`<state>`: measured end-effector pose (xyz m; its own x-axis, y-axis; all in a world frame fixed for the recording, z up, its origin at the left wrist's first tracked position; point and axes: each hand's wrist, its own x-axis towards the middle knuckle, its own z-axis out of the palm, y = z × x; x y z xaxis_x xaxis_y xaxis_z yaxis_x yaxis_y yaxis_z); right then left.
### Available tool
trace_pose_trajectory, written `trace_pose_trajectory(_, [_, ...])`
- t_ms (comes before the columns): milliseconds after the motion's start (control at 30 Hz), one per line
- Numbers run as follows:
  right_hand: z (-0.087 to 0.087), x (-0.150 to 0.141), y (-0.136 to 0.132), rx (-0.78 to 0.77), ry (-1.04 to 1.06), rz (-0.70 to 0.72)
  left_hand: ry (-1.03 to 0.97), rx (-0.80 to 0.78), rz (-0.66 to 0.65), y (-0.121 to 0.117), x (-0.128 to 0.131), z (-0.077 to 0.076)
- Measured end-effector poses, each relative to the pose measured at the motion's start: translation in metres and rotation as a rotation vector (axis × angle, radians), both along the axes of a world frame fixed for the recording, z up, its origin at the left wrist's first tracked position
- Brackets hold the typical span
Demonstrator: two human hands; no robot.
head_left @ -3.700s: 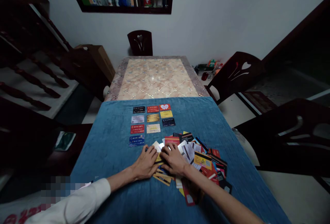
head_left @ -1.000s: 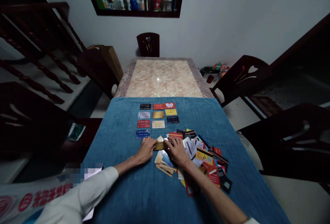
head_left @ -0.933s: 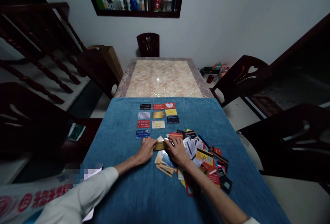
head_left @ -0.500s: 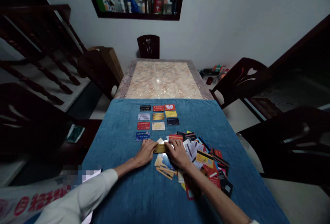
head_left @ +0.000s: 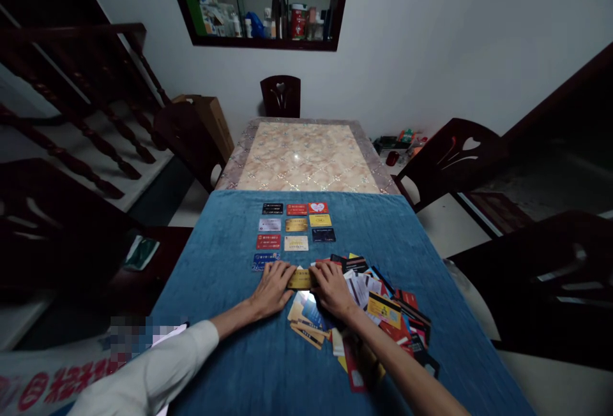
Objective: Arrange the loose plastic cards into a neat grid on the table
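A gold card (head_left: 300, 279) is held level between my two hands, just above the left part of a loose card pile (head_left: 383, 307). My left hand (head_left: 274, 288) pinches its left end, and my right hand (head_left: 334, 288) grips the right end, its fingers curled over the edge. Below the card, several beige and blue cards (head_left: 306, 320) lie fanned out. Beyond my hands, cards are laid in rows on the blue cloth (head_left: 215, 275). A blue card (head_left: 265, 261) is the closest of them to my left fingers, and a cream card (head_left: 295, 243) lies to its upper right.
The blue cloth covers the near part of a table with a patterned top (head_left: 306, 154). Dark wooden chairs stand around it, one at the far end (head_left: 281, 96) and one at the right (head_left: 454, 154). A printed plastic bag (head_left: 57, 371) is at lower left.
The view has tilted slightly upward, so everything sits a little lower in the picture. Both hands keep hold of the gold card in nearly the same place.
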<state>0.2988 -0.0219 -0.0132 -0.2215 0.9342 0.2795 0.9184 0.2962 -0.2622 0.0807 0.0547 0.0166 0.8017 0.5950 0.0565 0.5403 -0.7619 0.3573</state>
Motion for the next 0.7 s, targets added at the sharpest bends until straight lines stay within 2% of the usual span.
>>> trace_pose_trajectory(333, [0.007,0.005,0.013,-0.052,-0.011,0.007,0.051,0.186,-0.014,0.011,0.004,0.0])
trace_pose_trajectory(700, [0.018,0.009,0.032,-0.045,-0.013,0.017,0.011,0.287,-0.005,0.029,0.011,0.0])
